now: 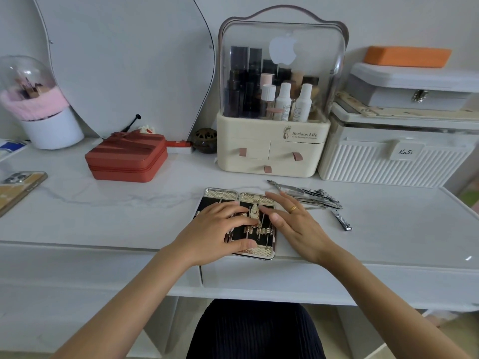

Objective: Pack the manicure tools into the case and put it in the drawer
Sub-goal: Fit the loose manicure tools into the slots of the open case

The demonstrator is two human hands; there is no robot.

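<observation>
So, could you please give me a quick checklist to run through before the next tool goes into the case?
1. Case open and flat on the table: ok.
2. Loose tools within reach, right of the case: ok.
3. Right hand free to pick one up: ok.
4. Left hand steadying the case: ok.
5. Empty slot free in the case: cannot tell, hands cover it.
6. Drawer open: not ok.
</observation>
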